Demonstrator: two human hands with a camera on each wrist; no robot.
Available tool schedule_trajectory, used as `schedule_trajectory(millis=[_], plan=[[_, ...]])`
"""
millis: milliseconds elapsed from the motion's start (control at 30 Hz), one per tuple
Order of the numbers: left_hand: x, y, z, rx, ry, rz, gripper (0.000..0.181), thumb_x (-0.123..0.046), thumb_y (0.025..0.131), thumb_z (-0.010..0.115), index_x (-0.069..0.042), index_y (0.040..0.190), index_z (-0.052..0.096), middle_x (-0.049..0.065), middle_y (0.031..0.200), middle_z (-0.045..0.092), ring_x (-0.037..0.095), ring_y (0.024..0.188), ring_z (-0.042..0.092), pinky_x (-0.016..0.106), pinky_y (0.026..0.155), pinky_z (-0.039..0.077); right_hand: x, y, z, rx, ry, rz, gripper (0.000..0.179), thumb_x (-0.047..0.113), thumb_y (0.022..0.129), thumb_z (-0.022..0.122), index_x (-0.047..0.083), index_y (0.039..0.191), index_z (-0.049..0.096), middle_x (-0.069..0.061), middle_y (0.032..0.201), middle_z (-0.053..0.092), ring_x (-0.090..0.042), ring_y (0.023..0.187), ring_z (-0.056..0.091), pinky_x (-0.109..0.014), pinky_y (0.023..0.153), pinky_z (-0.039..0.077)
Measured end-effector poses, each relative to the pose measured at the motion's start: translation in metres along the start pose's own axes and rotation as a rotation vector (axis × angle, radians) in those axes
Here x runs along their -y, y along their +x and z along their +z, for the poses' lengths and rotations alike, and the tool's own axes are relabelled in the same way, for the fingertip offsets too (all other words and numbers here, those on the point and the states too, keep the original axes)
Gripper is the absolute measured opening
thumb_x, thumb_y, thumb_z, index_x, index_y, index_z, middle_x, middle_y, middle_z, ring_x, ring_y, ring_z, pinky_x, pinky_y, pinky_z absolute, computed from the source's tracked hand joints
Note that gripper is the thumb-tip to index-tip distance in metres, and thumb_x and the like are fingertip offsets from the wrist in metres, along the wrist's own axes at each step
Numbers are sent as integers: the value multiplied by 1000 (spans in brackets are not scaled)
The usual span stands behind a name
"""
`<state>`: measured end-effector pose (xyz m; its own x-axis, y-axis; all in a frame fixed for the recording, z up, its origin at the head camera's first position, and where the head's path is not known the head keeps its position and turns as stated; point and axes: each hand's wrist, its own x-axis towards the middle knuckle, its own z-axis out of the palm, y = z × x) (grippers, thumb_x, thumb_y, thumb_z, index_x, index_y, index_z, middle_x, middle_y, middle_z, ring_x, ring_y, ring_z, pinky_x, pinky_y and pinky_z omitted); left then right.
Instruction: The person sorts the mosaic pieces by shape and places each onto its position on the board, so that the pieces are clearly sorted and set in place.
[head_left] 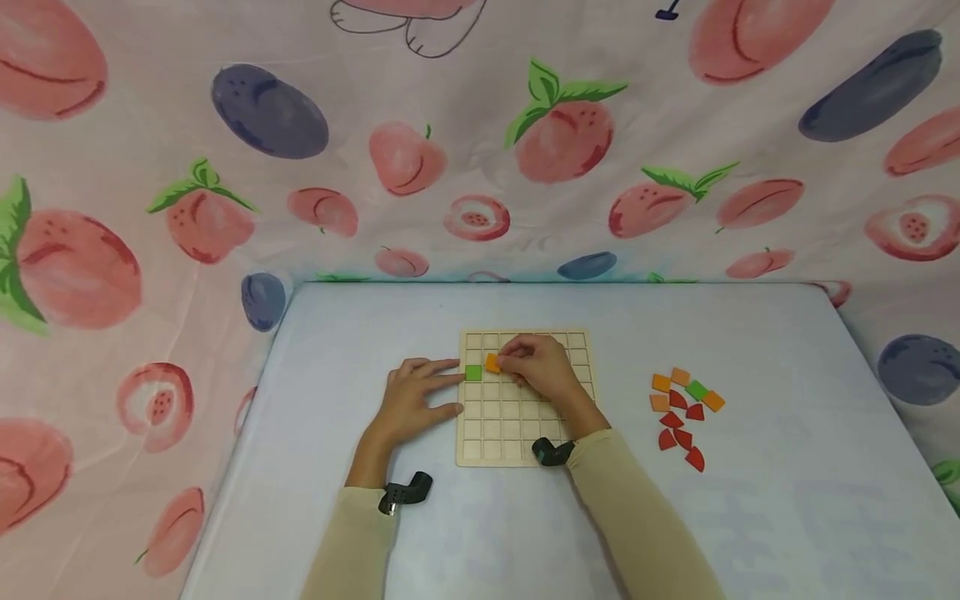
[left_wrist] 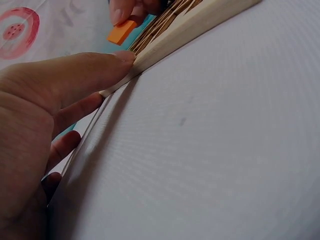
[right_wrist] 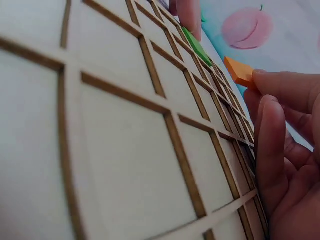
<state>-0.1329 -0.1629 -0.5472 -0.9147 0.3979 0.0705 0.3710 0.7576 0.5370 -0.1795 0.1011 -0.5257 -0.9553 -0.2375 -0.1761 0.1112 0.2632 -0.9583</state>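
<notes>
A pale wooden grid board (head_left: 510,429) lies on the table, its square cells edged by thin raised strips. One green square tile (head_left: 473,373) sits at the board's left edge, a few rows down. My right hand (head_left: 542,367) pinches an orange square tile (head_left: 492,363) between thumb and finger over the upper left cells; in the right wrist view this orange tile (right_wrist: 239,71) is tilted above the board. At the left, my left hand (head_left: 414,400) touches the board's edge with fingers spread and fairly straight, as the left wrist view shows along the wooden rim (left_wrist: 165,50).
Right of the board lies a loose group of pieces: several orange squares (head_left: 660,382), a green square (head_left: 697,390) and several red quarter-round pieces (head_left: 695,458). A white cloth (head_left: 787,517) covers the table. Behind it hangs a fruit-patterned curtain (head_left: 480,100).
</notes>
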Motion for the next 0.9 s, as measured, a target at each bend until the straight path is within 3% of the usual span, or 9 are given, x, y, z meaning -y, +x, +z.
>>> schedule_trajectory(millis=[333,900], plan=[[2,0,0,-5,-7,3,51,-49,89,75,-34,137,67,-15,153,52,22,135,42,49,105,31,3,4,2,26,-87,51,9,20,90,79,12,94,77,-5,81,71,-17,57,57,-29,56,48],[3,1,2,0,-12,-5,51,-49,89,75,-33,136,67,-16,152,52,22,135,42,49,105,31,1,6,1,44,-212,27,7,22,88,82,16,89,79,-1,74,70,-16,56,56,-30,56,47]])
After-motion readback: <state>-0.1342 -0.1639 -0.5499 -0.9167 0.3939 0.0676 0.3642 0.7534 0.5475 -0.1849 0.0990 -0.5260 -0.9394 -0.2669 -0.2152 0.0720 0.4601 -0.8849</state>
